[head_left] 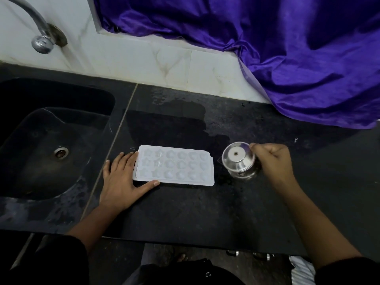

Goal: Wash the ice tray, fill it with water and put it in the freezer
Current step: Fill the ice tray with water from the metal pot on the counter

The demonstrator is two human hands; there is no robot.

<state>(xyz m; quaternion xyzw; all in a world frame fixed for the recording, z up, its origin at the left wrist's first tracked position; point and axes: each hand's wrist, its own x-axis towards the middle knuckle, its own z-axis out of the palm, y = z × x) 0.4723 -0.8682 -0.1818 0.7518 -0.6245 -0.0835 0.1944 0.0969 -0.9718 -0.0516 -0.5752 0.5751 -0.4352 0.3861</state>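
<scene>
A white ice tray [174, 166] with several shaped cavities lies flat on the black counter, right of the sink. My left hand [121, 182] rests against the tray's left end, fingers spread along its edge and thumb along its near side. My right hand [274, 161] is closed on the rim of a small steel cup [238, 161] that stands on the counter just right of the tray. Whether the cavities hold water cannot be told.
A black sink [41, 128] with a round drain [61, 152] lies to the left, under a chrome tap [41, 41] on the white tiled wall. A purple cloth [287, 58] covers the back right. A wet patch [185, 120] spreads behind the tray.
</scene>
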